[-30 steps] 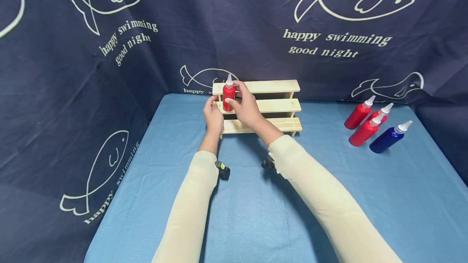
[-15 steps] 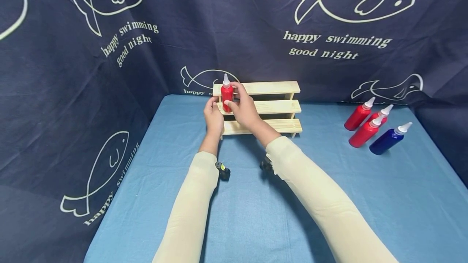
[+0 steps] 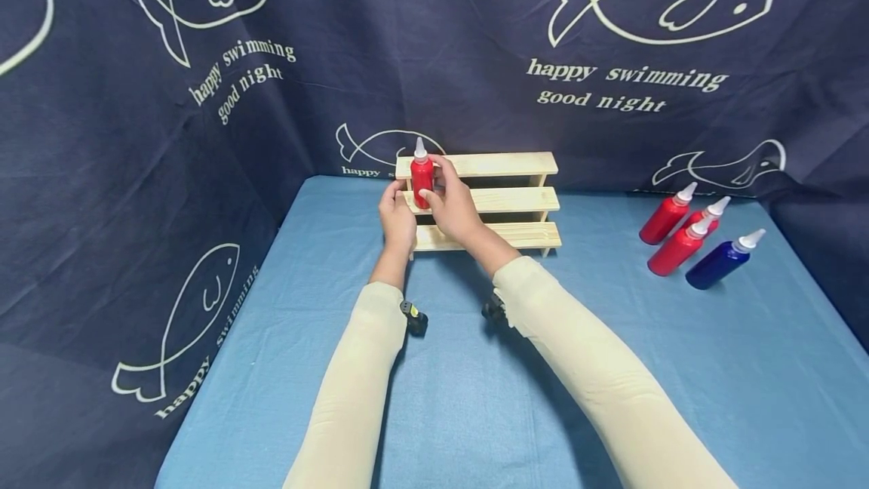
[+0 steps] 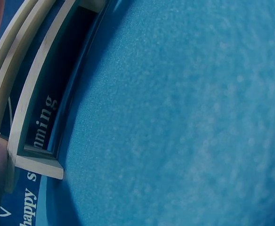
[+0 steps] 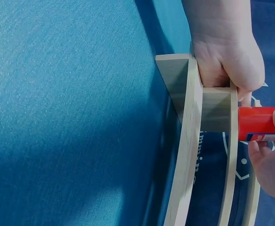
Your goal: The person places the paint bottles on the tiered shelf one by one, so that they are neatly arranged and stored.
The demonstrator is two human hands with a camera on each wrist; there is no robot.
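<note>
A red squeeze bottle [image 3: 422, 183] with a white pointed cap stands upright at the left end of the middle tier of a three-tier wooden rack [image 3: 505, 164]. My right hand [image 3: 453, 202] grips the bottle from its right side, thumb in front. In the right wrist view the bottle's base [image 5: 250, 123] is right at the middle board, and part of a printed label shows. My left hand [image 3: 397, 216] holds the rack's left end, beside the bottle. Its fingers are partly hidden behind the boards in the right wrist view.
Several more squeeze bottles stand at the table's right: red ones [image 3: 675, 247] in a close group and a blue one [image 3: 717, 264] in front. Blue cloth [image 3: 448, 398] covers the table. A dark printed curtain [image 3: 421, 44] hangs behind the rack and down the left side.
The red bottle has shifted slightly left along the middle tier with my right hand, then stays still over the last half second. My left hand has kept its place.
</note>
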